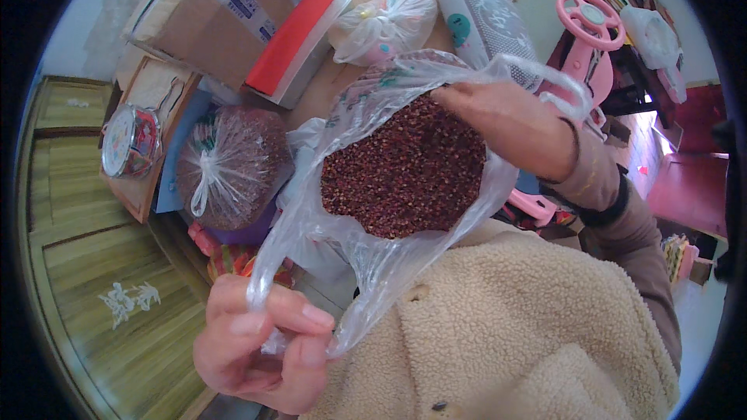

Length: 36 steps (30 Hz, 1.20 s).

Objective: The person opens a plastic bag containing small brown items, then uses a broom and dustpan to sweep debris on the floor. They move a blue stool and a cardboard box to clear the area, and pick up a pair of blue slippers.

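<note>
An opened clear plastic carrier bag holds a mass of small dark red dried grains, which look like Sichuan peppercorns. Its mouth gapes toward me, against my fleece jacket. My left hand, at lower left, grips one handle of the bag, with the loop over its fingers. At the far right of the mouth is my right hand, its fingers bent down by the rim and grains. Those fingertips are partly hidden, so their hold is unclear. The other handle loops loosely beyond that hand.
A knotted bag of similar reddish contents stands to the left, by a round tin. Beyond are a taped cardboard box, a red-and-white box, a tied white bag, a plastic-film roll and a pink toy steering wheel.
</note>
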Tool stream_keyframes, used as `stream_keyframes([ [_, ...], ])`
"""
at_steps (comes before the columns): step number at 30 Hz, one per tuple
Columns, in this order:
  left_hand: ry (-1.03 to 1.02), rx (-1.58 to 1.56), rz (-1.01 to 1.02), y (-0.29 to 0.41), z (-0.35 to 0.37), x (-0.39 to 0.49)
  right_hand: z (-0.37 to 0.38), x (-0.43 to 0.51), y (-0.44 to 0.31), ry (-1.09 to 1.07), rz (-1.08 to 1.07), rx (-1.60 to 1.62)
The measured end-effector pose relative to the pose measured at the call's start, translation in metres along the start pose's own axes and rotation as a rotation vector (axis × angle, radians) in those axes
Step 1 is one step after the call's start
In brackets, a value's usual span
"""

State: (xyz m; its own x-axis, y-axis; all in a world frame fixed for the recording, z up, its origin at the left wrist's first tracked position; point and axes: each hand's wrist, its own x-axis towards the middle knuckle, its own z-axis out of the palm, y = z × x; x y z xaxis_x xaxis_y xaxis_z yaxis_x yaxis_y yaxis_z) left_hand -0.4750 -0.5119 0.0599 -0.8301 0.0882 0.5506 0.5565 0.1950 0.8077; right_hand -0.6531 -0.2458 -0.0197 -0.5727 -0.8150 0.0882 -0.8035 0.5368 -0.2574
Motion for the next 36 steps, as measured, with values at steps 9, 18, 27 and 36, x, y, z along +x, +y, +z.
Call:
stream_keyframes([
  [9, -0.039, 0.018, 0.028, -0.001, 0.009, 0.004, 0.05, -0.017, -0.051, -0.413, -0.237, 0.129],
  [18, -0.017, -0.045, 0.021, -0.001, 0.008, 0.002, 0.019, -0.009, -0.019, -0.294, 0.014, 0.189],
  [27, -0.023, -0.141, 0.002, -0.001, 0.005, -0.001, 0.002, 0.008, -0.01, 0.027, 0.106, 0.472],
  [36, 0.005, -0.169, -0.013, -0.001, 0.001, -0.007, -0.001, 0.012, -0.017, -0.052, 0.013, 0.24],
])
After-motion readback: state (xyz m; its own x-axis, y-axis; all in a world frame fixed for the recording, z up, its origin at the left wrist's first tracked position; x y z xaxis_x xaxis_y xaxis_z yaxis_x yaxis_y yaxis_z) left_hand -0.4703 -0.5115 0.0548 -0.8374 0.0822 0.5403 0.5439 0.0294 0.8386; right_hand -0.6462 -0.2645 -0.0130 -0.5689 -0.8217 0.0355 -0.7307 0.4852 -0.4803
